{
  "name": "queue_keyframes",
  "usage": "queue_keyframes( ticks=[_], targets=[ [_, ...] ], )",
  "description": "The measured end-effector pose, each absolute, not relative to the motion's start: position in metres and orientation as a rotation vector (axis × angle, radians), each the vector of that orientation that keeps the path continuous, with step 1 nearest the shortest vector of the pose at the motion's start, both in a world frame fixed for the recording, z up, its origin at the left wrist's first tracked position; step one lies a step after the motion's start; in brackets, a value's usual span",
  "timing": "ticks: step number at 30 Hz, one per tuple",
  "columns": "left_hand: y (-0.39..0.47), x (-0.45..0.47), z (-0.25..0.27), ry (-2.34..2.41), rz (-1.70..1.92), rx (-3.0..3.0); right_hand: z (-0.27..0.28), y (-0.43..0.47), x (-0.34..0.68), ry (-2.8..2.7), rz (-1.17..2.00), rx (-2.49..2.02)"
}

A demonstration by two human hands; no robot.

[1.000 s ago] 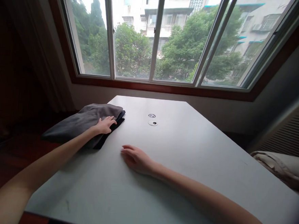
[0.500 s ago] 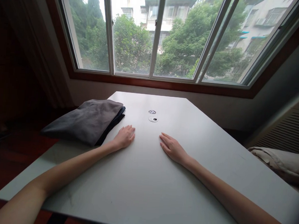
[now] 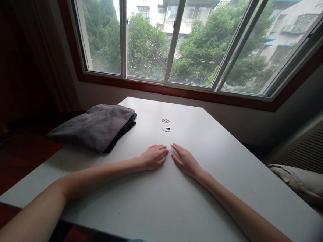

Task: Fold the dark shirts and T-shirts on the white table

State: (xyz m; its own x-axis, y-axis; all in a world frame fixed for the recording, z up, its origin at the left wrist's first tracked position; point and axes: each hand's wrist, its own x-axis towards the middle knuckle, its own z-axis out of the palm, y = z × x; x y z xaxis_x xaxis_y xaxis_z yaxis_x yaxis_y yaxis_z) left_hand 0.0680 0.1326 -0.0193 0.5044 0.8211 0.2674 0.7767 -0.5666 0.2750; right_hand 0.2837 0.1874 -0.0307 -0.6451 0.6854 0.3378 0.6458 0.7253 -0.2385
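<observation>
My left hand (image 3: 153,157) rests palm down on the white table (image 3: 145,201), its fingers loosely bent and nothing visible in it. Just to its right, my right hand (image 3: 185,161) lies on the tabletop with fingers stretched out, likewise holding nothing. A small gap separates the fingertips of the two hands. Left of my left hand sits a stack of folded cloth, a grey piece (image 3: 94,125) on top and dark pieces (image 3: 122,133) below. Neither hand touches the stack.
Two round inserts, a far one (image 3: 165,120) and a near one (image 3: 166,128), are set into the table beyond my hands. A wide window (image 3: 144,82) stands behind the table. At the right, a beige cloth bundle (image 3: 309,181) lies beside a slatted panel (image 3: 306,146).
My left hand has slid right, away from the folded stack, and is now close to my right hand. My right hand stays in nearly the same place. The view has tilted slightly.
</observation>
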Motion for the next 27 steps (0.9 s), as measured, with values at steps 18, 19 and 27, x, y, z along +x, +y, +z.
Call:
queue_keyframes(
  ticks=[18,19,27],
  targets=[
    [0.1327,0.0691,-0.0197,1.39,0.63,2.677,-0.0311,0.1893,0.2846,-2.512,0.145,-0.945],
    [0.1327,0.0691,-0.0197,1.392,0.632,2.679,-0.0316,0.1896,0.2848,-2.51,0.145,-0.941],
    [0.1343,0.0678,-0.0219,1.378,0.64,2.694,-0.0325,0.1908,0.2847,-2.521,0.134,-0.939]
  ],
)
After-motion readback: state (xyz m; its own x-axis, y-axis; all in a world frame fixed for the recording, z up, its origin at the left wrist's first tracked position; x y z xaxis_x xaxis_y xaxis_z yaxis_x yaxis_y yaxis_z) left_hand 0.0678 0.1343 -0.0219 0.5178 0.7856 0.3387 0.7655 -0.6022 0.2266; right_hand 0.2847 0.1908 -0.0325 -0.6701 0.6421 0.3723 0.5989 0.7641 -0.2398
